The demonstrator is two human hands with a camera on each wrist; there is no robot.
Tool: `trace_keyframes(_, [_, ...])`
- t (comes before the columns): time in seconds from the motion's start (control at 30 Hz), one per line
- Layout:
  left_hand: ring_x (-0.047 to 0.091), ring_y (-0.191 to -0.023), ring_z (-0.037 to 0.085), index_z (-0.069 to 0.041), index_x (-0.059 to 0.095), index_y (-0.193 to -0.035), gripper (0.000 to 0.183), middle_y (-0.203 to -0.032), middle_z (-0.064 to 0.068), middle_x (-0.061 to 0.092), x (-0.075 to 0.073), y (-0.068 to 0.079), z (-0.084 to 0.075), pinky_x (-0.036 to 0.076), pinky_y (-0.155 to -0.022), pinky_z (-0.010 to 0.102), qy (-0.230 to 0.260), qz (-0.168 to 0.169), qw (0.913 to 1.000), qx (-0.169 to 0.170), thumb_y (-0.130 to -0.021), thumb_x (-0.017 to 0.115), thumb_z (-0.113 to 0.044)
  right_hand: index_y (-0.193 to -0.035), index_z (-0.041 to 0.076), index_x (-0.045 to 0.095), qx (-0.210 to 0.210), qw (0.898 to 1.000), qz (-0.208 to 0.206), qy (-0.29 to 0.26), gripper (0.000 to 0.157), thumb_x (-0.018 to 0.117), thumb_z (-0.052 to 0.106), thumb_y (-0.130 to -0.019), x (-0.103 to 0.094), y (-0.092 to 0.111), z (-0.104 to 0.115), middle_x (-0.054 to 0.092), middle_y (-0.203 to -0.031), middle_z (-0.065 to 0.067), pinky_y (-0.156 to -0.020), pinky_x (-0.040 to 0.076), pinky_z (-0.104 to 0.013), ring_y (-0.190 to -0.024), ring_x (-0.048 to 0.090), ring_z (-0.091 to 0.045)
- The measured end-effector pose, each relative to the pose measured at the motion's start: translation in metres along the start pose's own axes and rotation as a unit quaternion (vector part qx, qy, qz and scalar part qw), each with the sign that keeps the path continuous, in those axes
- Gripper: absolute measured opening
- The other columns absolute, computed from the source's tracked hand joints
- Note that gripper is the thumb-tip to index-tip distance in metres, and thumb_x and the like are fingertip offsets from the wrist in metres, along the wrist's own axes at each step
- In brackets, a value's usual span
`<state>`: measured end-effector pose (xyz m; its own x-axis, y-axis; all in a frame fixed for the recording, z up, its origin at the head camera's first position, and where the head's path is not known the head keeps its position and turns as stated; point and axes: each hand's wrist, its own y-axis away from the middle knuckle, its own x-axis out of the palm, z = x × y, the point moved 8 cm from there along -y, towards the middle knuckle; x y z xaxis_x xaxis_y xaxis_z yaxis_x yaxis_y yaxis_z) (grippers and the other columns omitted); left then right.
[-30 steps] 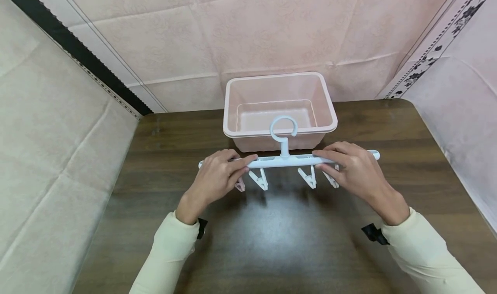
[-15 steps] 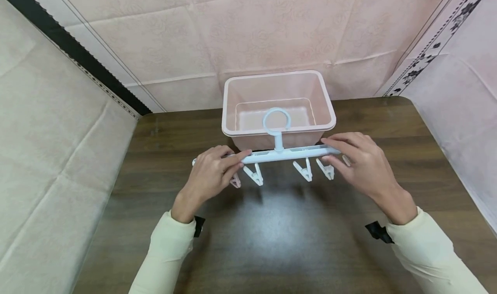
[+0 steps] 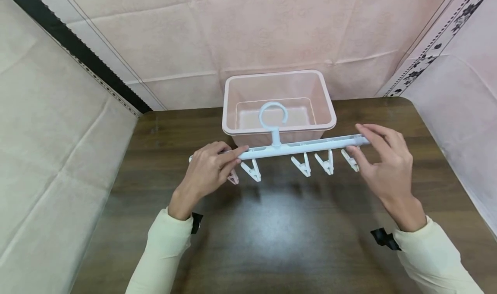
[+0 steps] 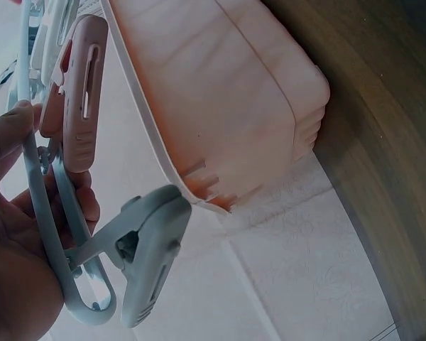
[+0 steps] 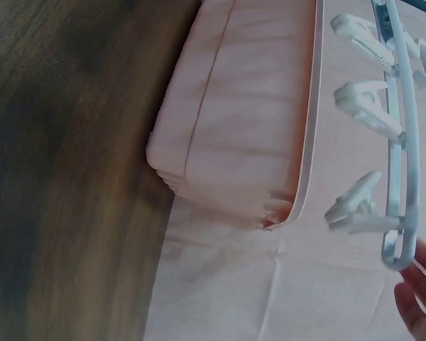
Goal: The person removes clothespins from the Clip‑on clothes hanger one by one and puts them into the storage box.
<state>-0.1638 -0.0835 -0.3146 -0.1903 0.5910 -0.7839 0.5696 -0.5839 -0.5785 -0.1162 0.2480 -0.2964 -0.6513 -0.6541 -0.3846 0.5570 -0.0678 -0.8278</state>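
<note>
A light-blue clip hanger (image 3: 303,146) is held up above the table in front of a pink basin, its right end slightly higher in the head view. My left hand (image 3: 207,169) grips the bar near its left end, thumb and index finger pinching it. White clips (image 3: 303,164) hang below the bar, and a pink clip (image 4: 85,92) sits by my left fingers, partly hidden in the head view. Around the bar's right end my right hand (image 3: 388,169) has thumb and index finger spread apart, close to the last clip (image 3: 350,160). Whether they touch it is unclear.
Behind the hanger the pink basin (image 3: 229,128) stands at the table's back edge, its visible inside holding nothing. The table (image 3: 272,242) is dark wood. Pale patterned cloth (image 3: 272,31) covers the back and the sides.
My right hand has slid rightward along the bar to its end, its thumb and index finger parting. The hanger has shifted left and its right end has risen. My left hand keeps its grip.
</note>
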Motion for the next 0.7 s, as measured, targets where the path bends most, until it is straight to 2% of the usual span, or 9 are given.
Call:
trace_keyframes(0.2, [0.049,-0.066,0.018,-0.013,0.074,-0.123,0.034,-0.079,0.005,0.062,-0.005,0.001,0.001,0.042,-0.055,0.032,-0.001,-0.004,1.0,-0.002,-0.089,0.076,-0.01,-0.128,0.001,0.067,0.045,0.999,-0.011,0.023,0.067,0.067,0.057,-0.091,-0.006,0.013,-0.016,0.067,-0.11,-0.024,-0.099,0.043,-0.029,-0.101,0.061,-0.042])
trace_keyframes(0.37, [0.048,-0.065,0.018,-0.012,0.074,-0.123,0.034,-0.079,0.005,0.062,-0.008,0.002,0.002,0.041,-0.055,0.032,0.0,-0.01,0.9999,-0.003,-0.089,0.075,-0.009,-0.135,0.003,0.062,0.078,0.997,-0.011,0.013,0.072,0.068,0.058,-0.089,-0.006,0.022,-0.021,0.068,-0.112,-0.021,-0.095,0.039,-0.02,-0.1,0.062,-0.039])
trace_keyframes(0.43, [0.048,-0.065,0.018,-0.012,0.074,-0.123,0.034,-0.079,0.006,0.063,-0.01,0.002,0.001,0.041,-0.055,0.032,0.002,-0.012,0.9999,-0.002,-0.089,0.075,-0.009,-0.137,0.004,0.06,0.09,0.996,-0.009,0.009,0.069,0.074,0.049,-0.088,-0.006,0.026,-0.023,0.068,-0.113,-0.02,-0.095,0.039,-0.019,-0.101,0.062,-0.038])
trace_keyframes(0.5, [0.048,-0.065,0.018,-0.011,0.074,-0.123,0.034,-0.079,0.006,0.063,-0.011,0.002,0.002,0.041,-0.055,0.032,0.003,-0.015,0.9999,-0.002,-0.089,0.075,-0.008,-0.139,0.004,0.058,0.102,0.995,-0.008,0.005,0.065,0.082,0.032,-0.085,-0.006,0.03,-0.023,0.068,-0.115,-0.019,-0.095,0.04,-0.019,-0.102,0.062,-0.036])
trace_keyframes(0.6, [0.048,-0.065,0.018,-0.01,0.074,-0.123,0.034,-0.079,0.007,0.063,-0.012,0.002,0.002,0.041,-0.054,0.031,0.005,-0.017,0.9998,-0.004,-0.088,0.076,-0.007,-0.138,0.003,0.057,0.12,0.993,-0.011,0.0,0.069,0.087,0.009,-0.075,-0.004,0.035,-0.024,0.068,-0.114,-0.018,-0.095,0.04,-0.02,-0.101,0.062,-0.034])
trace_keyframes(0.7, [0.048,-0.064,0.018,-0.01,0.074,-0.122,0.035,-0.079,0.007,0.063,-0.012,0.002,0.002,0.04,-0.054,0.031,0.005,-0.017,0.9998,-0.004,-0.088,0.076,-0.007,-0.134,0.0,0.058,0.136,0.991,-0.013,-0.003,0.069,0.089,0.003,-0.072,0.0,0.039,-0.024,0.069,-0.113,-0.017,-0.094,0.041,-0.019,-0.098,0.061,-0.032])
